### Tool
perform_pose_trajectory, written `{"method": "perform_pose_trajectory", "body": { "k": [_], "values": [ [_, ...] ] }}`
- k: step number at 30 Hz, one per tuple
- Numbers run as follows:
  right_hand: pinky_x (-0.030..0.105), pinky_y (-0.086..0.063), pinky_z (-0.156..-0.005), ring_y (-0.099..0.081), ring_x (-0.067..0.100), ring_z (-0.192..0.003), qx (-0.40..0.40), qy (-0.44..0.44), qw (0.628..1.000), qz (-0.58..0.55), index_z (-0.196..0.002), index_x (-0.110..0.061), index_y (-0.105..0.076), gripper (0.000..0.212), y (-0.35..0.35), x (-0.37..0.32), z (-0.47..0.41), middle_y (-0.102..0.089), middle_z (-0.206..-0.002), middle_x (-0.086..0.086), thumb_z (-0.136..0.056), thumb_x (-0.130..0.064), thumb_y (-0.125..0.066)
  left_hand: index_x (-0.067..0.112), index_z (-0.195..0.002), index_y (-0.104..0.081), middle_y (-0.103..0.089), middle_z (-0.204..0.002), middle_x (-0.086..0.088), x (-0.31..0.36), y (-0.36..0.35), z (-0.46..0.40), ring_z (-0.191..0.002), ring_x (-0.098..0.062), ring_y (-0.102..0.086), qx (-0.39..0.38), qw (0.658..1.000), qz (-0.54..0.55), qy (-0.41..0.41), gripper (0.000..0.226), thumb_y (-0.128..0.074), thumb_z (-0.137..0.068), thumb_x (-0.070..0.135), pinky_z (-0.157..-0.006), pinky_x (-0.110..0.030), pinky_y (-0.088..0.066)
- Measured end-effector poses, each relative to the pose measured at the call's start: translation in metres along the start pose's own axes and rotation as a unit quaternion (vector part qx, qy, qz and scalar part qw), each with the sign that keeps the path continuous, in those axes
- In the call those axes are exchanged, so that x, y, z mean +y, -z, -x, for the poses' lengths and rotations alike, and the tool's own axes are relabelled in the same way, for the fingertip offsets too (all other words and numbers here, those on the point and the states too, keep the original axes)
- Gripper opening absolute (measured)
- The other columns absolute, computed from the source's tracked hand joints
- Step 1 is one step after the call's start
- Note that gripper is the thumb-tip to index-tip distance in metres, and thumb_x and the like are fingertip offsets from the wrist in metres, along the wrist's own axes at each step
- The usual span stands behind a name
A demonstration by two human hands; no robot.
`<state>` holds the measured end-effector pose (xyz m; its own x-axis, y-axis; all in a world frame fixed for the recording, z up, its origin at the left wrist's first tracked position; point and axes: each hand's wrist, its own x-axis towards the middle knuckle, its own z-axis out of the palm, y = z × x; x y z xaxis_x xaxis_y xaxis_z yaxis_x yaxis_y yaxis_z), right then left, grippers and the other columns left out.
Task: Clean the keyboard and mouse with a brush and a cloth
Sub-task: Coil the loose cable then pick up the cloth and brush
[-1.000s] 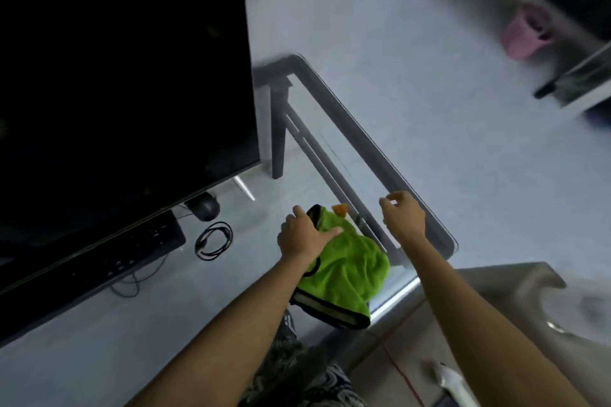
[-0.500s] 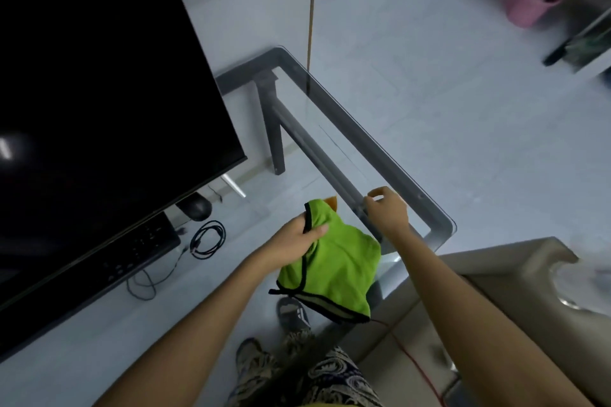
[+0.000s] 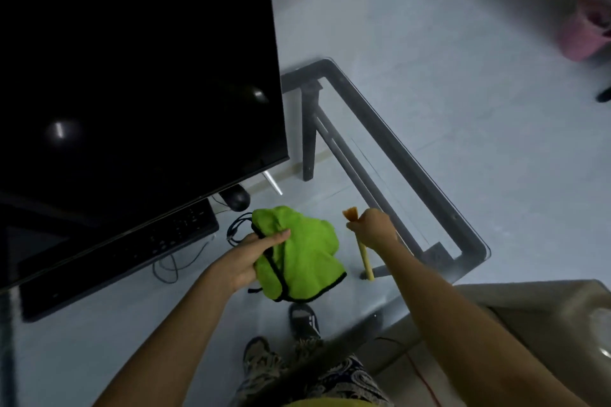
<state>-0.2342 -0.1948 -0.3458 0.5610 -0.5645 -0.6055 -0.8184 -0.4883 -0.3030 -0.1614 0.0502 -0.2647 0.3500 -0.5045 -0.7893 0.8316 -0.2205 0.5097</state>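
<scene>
Your left hand (image 3: 251, 256) grips the bunched green cloth (image 3: 299, 256), fingers curled into its black-trimmed edge, holding it above the glass table (image 3: 413, 172). Your right hand (image 3: 372, 226) is fisted around the brush (image 3: 362, 249), bristles pointing up and away, pale handle angling down toward you. Just beyond the cloth lies a coiled cable (image 3: 236, 230), then the black mouse (image 3: 238, 199). The keyboard (image 3: 132, 248) sits left, partly under the dark monitor (image 3: 132, 69)

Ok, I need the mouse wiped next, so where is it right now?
In the head view the mouse sits on the glass table, under the monitor's lower right corner, right of the keyboard.
</scene>
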Motion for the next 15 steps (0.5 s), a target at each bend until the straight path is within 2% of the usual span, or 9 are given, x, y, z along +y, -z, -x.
{"method": "perform_pose_trajectory", "body": {
  "k": [3, 5, 7, 9, 11, 13, 15],
  "values": [
    [0.033, -0.046, -0.066, -0.061, 0.027, -0.082, 0.018, 0.003, 0.996, -0.087, -0.111, -0.007, -0.047, 0.033, 0.01, -0.004, 0.007, -0.061, -0.096, 0.011, -0.096, -0.036, -0.05, 0.005, -0.113, -0.066, -0.069, -0.115, -0.015, 0.002, 0.001, 0.006, -0.1, -0.026, -0.069, -0.011, 1.0, 0.015, 0.006, 0.038, -0.069, -0.076, 0.012, -0.081, -0.036, -0.056],
    [0.032, -0.05, -0.06, -0.064, 0.024, -0.072, 0.039, 0.036, 0.978, -0.202, -0.111, -0.011, -0.041, 0.025, 0.023, -0.009, 0.016, -0.065, -0.092, 0.015, -0.098, -0.032, -0.045, 0.004, -0.11, -0.066, -0.071, -0.109, -0.015, 0.01, -0.003, 0.011, -0.096, -0.027, -0.07, -0.004, 0.999, 0.035, -0.008, 0.03, -0.065, -0.08, 0.005, -0.08, -0.038, -0.055],
    [0.031, -0.047, -0.054, -0.058, 0.022, -0.064, 0.082, 0.097, 0.965, -0.228, -0.106, -0.012, -0.037, 0.021, 0.044, -0.02, 0.029, -0.061, -0.082, 0.013, -0.1, -0.031, -0.043, 0.004, -0.11, -0.066, -0.072, -0.105, -0.015, 0.025, -0.013, 0.019, -0.091, -0.026, -0.07, 0.005, 0.998, 0.031, -0.045, 0.027, -0.058, -0.086, -0.002, -0.077, -0.037, -0.056],
    [0.034, -0.043, -0.058, -0.057, 0.027, -0.069, 0.137, 0.154, 0.95, -0.233, -0.108, -0.012, -0.038, 0.021, 0.064, -0.03, 0.042, -0.059, -0.083, 0.01, -0.101, -0.032, -0.041, 0.005, -0.109, -0.065, -0.073, -0.099, -0.013, 0.042, -0.021, 0.031, -0.086, -0.023, -0.071, 0.02, 0.995, 0.002, -0.096, 0.026, -0.056, -0.087, -0.005, -0.073, -0.034, -0.058],
    [0.035, -0.045, -0.065, -0.057, 0.026, -0.079, 0.163, 0.189, 0.93, -0.269, -0.111, -0.018, -0.044, 0.013, 0.082, -0.04, 0.051, -0.06, -0.095, 0.003, -0.1, -0.024, -0.042, 0.008, -0.107, -0.066, -0.073, -0.102, -0.011, 0.064, -0.034, 0.041, -0.087, -0.022, -0.071, 0.02, 0.99, -0.033, -0.136, 0.026, -0.058, -0.086, -0.006, -0.075, -0.034, -0.057],
    [0.041, -0.053, -0.072, -0.059, 0.023, -0.077, 0.19, 0.234, 0.896, -0.326, -0.109, -0.023, -0.049, 0.014, 0.109, -0.058, 0.062, -0.06, -0.093, 0.0, -0.098, -0.017, -0.045, 0.007, -0.107, -0.067, -0.073, -0.104, -0.011, 0.091, -0.048, 0.062, -0.089, -0.022, -0.071, -0.001, 0.983, -0.043, -0.179, 0.027, -0.057, -0.086, -0.008, -0.077, -0.034, -0.057],
    [0.037, -0.055, -0.06, -0.058, 0.02, -0.061, 0.228, 0.273, 0.851, -0.385, -0.111, -0.019, -0.053, 0.014, 0.144, -0.079, 0.074, -0.059, -0.08, 0.009, -0.1, -0.017, -0.045, 0.003, -0.107, -0.067, -0.074, -0.1, -0.011, 0.124, -0.064, 0.09, -0.086, -0.022, -0.072, -0.035, 0.972, -0.042, -0.229, 0.029, -0.054, -0.085, -0.011, -0.075, -0.033, -0.059]
  ]
}}
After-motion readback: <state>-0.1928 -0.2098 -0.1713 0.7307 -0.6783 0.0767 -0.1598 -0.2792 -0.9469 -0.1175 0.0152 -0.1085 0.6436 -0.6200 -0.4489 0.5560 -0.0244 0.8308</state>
